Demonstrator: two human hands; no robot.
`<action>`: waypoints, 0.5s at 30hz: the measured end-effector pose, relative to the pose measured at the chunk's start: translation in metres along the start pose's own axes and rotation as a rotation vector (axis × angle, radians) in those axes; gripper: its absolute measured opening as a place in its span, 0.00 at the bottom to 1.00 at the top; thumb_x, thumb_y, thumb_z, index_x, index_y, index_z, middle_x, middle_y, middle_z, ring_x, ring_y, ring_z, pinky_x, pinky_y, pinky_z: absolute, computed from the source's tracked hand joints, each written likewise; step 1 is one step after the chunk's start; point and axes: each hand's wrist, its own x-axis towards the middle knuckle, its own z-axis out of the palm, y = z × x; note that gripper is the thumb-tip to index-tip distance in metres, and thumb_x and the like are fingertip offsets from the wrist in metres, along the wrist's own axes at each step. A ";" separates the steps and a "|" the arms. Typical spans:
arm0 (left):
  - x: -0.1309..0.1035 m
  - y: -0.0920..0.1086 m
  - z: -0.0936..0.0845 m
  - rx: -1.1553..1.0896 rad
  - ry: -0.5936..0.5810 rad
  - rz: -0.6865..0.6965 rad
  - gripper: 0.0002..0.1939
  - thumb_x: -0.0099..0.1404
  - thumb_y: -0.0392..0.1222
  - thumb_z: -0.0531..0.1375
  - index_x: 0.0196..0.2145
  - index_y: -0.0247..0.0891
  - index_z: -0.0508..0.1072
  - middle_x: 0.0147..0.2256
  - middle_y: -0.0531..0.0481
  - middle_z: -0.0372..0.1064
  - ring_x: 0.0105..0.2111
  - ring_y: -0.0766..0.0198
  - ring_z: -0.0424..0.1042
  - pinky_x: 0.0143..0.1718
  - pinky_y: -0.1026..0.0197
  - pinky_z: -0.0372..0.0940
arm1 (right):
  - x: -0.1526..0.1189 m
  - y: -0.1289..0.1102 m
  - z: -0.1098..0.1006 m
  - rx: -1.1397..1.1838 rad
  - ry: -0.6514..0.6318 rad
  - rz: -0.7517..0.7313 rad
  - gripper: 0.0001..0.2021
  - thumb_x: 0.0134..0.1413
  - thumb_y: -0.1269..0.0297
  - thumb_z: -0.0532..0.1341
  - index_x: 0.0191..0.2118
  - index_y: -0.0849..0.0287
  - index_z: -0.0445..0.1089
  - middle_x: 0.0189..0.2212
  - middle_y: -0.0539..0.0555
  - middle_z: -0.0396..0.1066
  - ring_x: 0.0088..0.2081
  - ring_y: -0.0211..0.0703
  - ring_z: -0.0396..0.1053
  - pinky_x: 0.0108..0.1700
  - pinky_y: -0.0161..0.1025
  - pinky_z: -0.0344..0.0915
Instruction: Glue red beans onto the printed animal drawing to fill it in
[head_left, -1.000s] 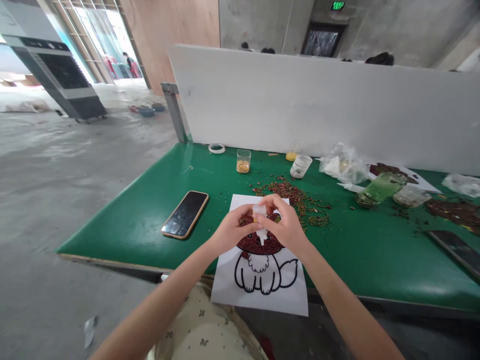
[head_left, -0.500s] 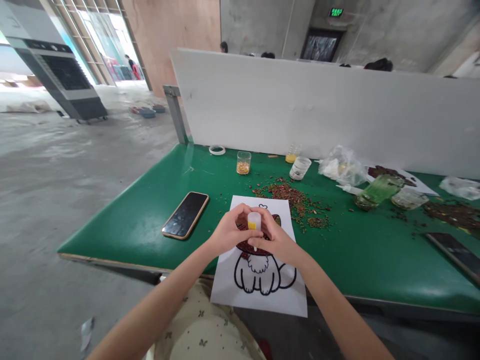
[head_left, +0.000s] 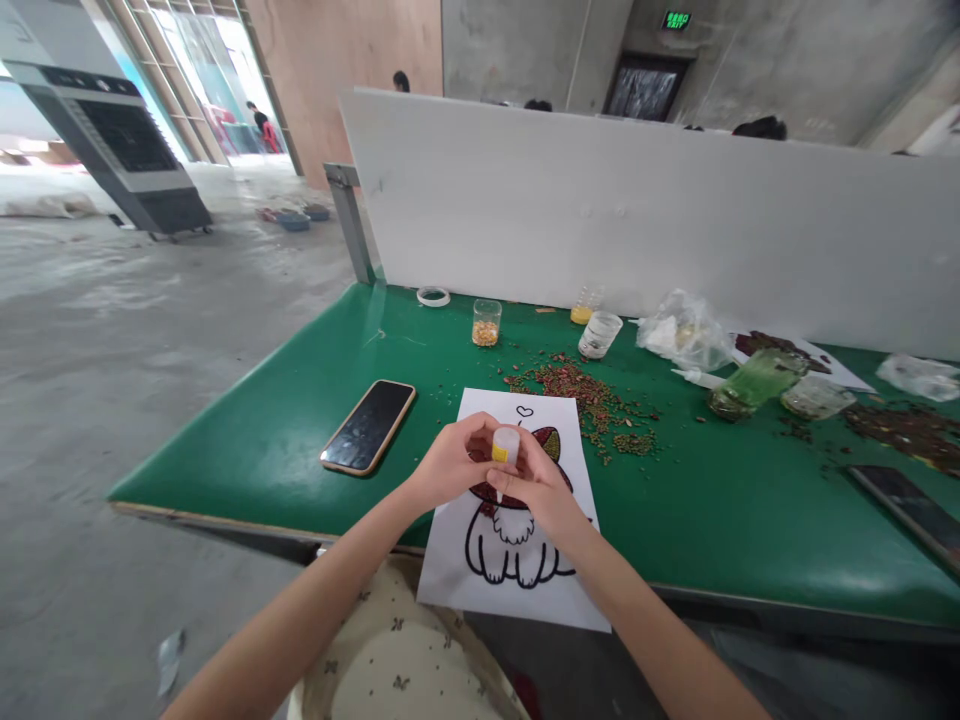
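A small white glue bottle (head_left: 505, 446) with a yellow label points nozzle-down over the drawing. My left hand (head_left: 454, 462) and my right hand (head_left: 541, 480) both have their fingers wrapped round it from either side. Beneath them lies a white sheet (head_left: 450, 560) with a black outline of a cat-like animal and a small heart. Dark red beans cover much of the animal's head, and green ones fill part of an ear. The body is bare paper apart from a few red beans at the neck. My hands hide part of the head.
Loose red and green beans (head_left: 577, 388) are scattered behind the sheet. A phone (head_left: 369, 427) lies at left, another (head_left: 904, 510) at right. Farther back stand a cup of yellow kernels (head_left: 486, 324), a tilted clear cup (head_left: 600, 335), a plastic bag (head_left: 686, 332), a green jar (head_left: 759, 384) and a white partition (head_left: 645, 215).
My hands and the bottle have shifted slightly left and down, uncovering more of the ear and head. My right forearm now covers the drawn tail.
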 end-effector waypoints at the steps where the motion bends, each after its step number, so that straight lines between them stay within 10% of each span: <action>1: 0.000 0.000 0.000 0.001 -0.009 -0.013 0.15 0.50 0.37 0.66 0.34 0.35 0.66 0.31 0.53 0.69 0.30 0.67 0.70 0.33 0.63 0.65 | -0.001 0.001 0.000 0.007 0.013 0.007 0.21 0.45 0.61 0.65 0.47 0.52 0.62 0.45 0.52 0.67 0.50 0.48 0.64 0.52 0.46 0.62; 15: -0.005 0.008 0.002 0.023 0.022 -0.089 0.14 0.47 0.37 0.67 0.30 0.35 0.66 0.27 0.53 0.70 0.26 0.68 0.69 0.28 0.66 0.64 | -0.005 0.002 0.007 0.002 0.096 0.023 0.19 0.42 0.61 0.66 0.42 0.53 0.63 0.38 0.51 0.68 0.44 0.46 0.66 0.46 0.43 0.64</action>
